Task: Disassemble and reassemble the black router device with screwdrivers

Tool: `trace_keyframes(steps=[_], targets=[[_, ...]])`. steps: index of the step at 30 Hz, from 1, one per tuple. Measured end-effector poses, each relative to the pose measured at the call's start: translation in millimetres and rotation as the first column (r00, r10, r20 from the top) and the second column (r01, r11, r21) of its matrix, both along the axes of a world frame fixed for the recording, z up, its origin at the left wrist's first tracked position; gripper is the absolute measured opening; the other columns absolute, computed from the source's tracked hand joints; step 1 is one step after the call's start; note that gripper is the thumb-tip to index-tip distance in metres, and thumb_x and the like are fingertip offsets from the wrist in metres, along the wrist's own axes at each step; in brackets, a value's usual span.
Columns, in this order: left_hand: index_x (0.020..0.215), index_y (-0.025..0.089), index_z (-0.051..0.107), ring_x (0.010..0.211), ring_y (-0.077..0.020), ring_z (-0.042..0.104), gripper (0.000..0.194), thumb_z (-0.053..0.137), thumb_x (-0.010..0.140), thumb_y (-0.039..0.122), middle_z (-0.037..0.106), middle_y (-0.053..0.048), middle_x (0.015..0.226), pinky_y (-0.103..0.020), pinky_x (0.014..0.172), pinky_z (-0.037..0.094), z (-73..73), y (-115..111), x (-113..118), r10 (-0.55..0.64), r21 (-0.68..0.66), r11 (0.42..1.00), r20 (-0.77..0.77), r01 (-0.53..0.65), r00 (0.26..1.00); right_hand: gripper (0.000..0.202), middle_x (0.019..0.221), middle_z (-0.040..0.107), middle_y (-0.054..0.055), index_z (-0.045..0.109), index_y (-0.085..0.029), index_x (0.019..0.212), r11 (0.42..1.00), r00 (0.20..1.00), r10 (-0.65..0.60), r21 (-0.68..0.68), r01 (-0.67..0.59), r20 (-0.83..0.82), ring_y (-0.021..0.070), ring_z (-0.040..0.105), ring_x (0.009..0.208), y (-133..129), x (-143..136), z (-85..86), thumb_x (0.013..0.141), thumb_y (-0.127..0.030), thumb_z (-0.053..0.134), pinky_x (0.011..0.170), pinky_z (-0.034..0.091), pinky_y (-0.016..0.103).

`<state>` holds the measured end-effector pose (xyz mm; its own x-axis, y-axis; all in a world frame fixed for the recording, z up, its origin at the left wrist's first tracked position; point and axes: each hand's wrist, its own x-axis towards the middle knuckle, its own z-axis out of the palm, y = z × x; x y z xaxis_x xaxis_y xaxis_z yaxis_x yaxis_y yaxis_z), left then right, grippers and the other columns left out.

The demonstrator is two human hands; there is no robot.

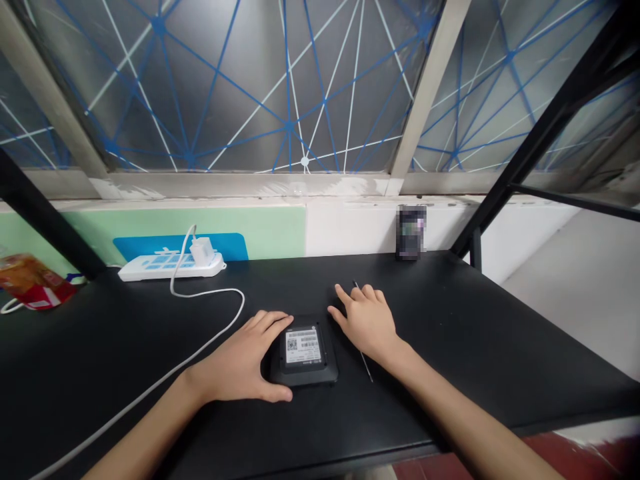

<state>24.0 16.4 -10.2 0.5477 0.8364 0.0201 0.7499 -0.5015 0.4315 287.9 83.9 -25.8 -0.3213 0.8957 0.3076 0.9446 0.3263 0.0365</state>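
Left hand (pixel 240 363) left of black device (pixel 303 347), thumb at near edge, fingertips at far edge, grip clasping it; device flat on desk (pixel 465 333). Right of device: right hand (pixel 369 321) palm-down over thin rod (pixel 367 367), index extended, can't tell if grip holds it.

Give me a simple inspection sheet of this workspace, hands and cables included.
Surface: black tabletop, near edge in view.
Job's things: black device, label side up; thin rod to its right.
Clutter: red-and-orange packet far left; upright pixelated object near the wall, unidentifiable.
Hands: left hand spread around the device's left side, grip firmness unclear; right hand over the rod, grip hidden.
Cables: white cable running from a plug in the power strip toward the near left.
Surroundings: window with blue and white lines; black frame posts.
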Motion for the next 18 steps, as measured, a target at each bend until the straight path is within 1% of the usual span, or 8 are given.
trace_keyframes(steps=[3, 6, 8, 11, 14, 18], targets=[[0.154, 0.022, 0.037, 0.143, -0.0393, 0.038, 0.102, 0.084, 0.069, 0.056, 0.042, -0.014, 0.156, -0.056, 0.119, 0.035, 1.4, 0.4, -0.2, 0.005, -0.001, 1.000, -0.012, -0.005, 1.000, 0.056, 0.109, 0.072, 0.018, 0.059, -0.013, 0.141, 0.999, 1.000, -0.030, 0.028, 0.030, 0.004, 0.0356, 0.059, 0.108, -1.2, 2.6, 6.4, 0.101, -0.048, 0.042, 0.090, 0.042, 0.046], [0.155, 0.020, 0.034, 0.145, -0.0399, 0.035, 0.102, 0.082, 0.072, 0.056, 0.040, -0.015, 0.158, -0.057, 0.121, 0.031, 3.8, 0.2, -0.7, 0.015, -0.014, 1.000, -0.053, -0.016, 0.998, 0.051, 0.109, 0.070, 0.018, 0.063, -0.011, 0.133, 0.995, 0.996, -0.086, 0.056, 0.086, -0.009, 0.0351, 0.060, 0.107, -4.1, 12.8, 12.6, 0.102, -0.043, 0.039, 0.089, 0.044, 0.046], [0.155, 0.019, 0.033, 0.146, -0.0397, 0.035, 0.102, 0.081, 0.073, 0.056, 0.039, -0.016, 0.158, -0.058, 0.121, 0.030, 5.0, 0.1, -1.6, 0.022, -0.013, 1.000, -0.076, -0.023, 0.997, 0.046, 0.109, 0.069, 0.018, 0.066, -0.011, 0.128, 0.991, 0.993, -0.116, 0.062, 0.116, -0.015, 0.0340, 0.062, 0.105, -8.4, 23.7, 13.8, 0.101, -0.041, 0.042, 0.087, 0.045, 0.045], [0.154, 0.020, 0.035, 0.145, -0.0388, 0.036, 0.100, 0.081, 0.073, 0.057, 0.040, -0.015, 0.157, -0.056, 0.120, 0.032, 6.0, 0.5, -3.5, 0.030, 0.000, 1.000, -0.074, -0.030, 0.997, 0.043, 0.104, 0.069, 0.014, 0.067, -0.014, 0.119, 0.985, 0.987, -0.150, 0.074, 0.154, -0.053, 0.0302, 0.065, 0.099, -19.3, 41.7, 9.3, 0.099, -0.047, 0.047, 0.082, 0.048, 0.040], [0.154, 0.019, 0.035, 0.143, -0.0380, 0.039, 0.101, 0.081, 0.073, 0.058, 0.042, -0.016, 0.156, -0.055, 0.119, 0.034, 6.5, 0.6, -4.6, 0.026, 0.010, 1.000, -0.062, -0.026, 0.998, 0.042, 0.105, 0.068, 0.009, 0.065, -0.020, 0.116, 0.978, 0.976, -0.178, 0.087, 0.189, -0.123, 0.0264, 0.069, 0.095, -31.9, 56.7, 0.0, 0.096, -0.053, 0.049, 0.067, 0.048, 0.034], [0.153, 0.021, 0.037, 0.141, -0.0387, 0.041, 0.098, 0.081, 0.072, 0.058, 0.044, -0.015, 0.154, -0.055, 0.118, 0.036, 7.4, 0.4, -4.3, 0.024, 0.017, 1.000, -0.046, -0.023, 0.999, 0.043, 0.103, 0.069, 0.007, 0.062, -0.021, 0.119, 0.980, 0.975, -0.190, 0.043, 0.196, -0.114, 0.0255, 0.071, 0.093, -41.3, 67.2, -10.3, 0.093, -0.055, 0.054, 0.065, 0.049, 0.034]])
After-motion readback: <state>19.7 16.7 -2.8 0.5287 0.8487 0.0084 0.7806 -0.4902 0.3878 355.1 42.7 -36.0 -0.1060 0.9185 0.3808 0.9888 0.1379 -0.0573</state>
